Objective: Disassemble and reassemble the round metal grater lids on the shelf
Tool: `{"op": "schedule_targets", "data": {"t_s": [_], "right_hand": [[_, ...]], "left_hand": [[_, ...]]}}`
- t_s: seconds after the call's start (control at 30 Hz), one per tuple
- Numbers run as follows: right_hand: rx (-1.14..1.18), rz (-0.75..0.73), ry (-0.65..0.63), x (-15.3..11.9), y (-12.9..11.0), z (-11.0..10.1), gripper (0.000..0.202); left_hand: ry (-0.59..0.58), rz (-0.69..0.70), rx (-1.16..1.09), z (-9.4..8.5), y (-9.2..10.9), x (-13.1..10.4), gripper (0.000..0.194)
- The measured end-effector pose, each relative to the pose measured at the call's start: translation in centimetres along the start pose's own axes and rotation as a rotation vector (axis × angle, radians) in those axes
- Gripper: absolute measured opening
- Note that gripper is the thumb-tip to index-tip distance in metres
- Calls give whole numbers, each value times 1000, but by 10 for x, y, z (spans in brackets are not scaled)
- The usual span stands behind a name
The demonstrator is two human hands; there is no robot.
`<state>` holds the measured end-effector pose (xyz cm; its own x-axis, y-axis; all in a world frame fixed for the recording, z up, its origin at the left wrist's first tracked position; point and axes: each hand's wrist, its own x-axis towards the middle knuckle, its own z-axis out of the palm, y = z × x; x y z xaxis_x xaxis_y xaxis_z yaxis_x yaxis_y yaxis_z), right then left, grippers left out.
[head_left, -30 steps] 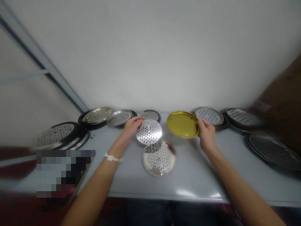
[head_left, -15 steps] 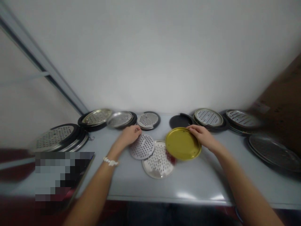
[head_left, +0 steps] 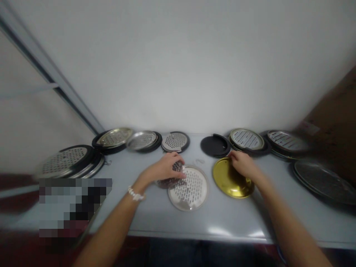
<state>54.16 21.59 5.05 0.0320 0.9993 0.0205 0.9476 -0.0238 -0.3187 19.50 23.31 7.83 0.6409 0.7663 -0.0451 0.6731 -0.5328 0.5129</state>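
My left hand (head_left: 168, 167), with a white bracelet at the wrist, is closed on a small perforated metal disc (head_left: 168, 182). The disc looks tilted, and my fingers cover much of it. Just right of it, a larger perforated round plate (head_left: 191, 191) with a rim lies on the table. My right hand (head_left: 242, 163) pinches the far edge of a shiny gold round tray (head_left: 229, 181), whose inner side faces up. Whether the tray touches the table I cannot tell. Between the hands lies a small thin clear or white thing (head_left: 199, 161), too faint to name.
Along the wall stand black round holders with perforated plates (head_left: 174, 141), (head_left: 246, 139) and a bare black holder (head_left: 214, 145). Stacked plates (head_left: 66, 163) sit at the left, dark round trays (head_left: 322, 180) at the right. A brown cardboard box (head_left: 336, 111) borders the grey table (head_left: 222, 218).
The gold tray has moved right and lower, away from the large perforated plate. My left hand has shifted right and now covers more of the small disc, which has tilted.
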Motion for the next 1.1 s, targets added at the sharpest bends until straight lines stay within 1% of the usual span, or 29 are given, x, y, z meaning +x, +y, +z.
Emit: {"op": "schedule_targets", "data": {"t_s": [0.07,0.13,0.2,0.23,0.33,0.4,0.47,0.57,0.77,0.97,1.1], "right_hand": [[-92,6,65,-3,-9,2,26],[-101,-26,160,-7,-21,2,23],[9,-141,231,-14,-36,2,21],[88,-219,239,-19,-44,2,21],[227,-406,176,-33,-68,5,17],[241,-495,107,-41,-79,10,16],[222,-544,59,-46,-85,16,15],[183,-546,21,-47,-85,20,12],[165,-476,0,-44,-84,17,8],[160,-462,-25,-43,-85,14,13],[152,-458,-26,-41,-83,15,15]], "left_hand": [[-19,9,-5,1,1,0,56],[-6,20,2,2,0,0,54],[16,29,15,4,-1,1,47],[23,33,20,4,-2,1,42],[48,18,33,3,-6,1,29],[72,5,44,3,-8,2,24],[83,4,55,2,-11,1,18],[75,7,68,2,-11,1,12],[65,27,73,3,-10,2,12],[91,2,89,3,-9,2,10],[104,-6,87,2,-8,2,14]]}}
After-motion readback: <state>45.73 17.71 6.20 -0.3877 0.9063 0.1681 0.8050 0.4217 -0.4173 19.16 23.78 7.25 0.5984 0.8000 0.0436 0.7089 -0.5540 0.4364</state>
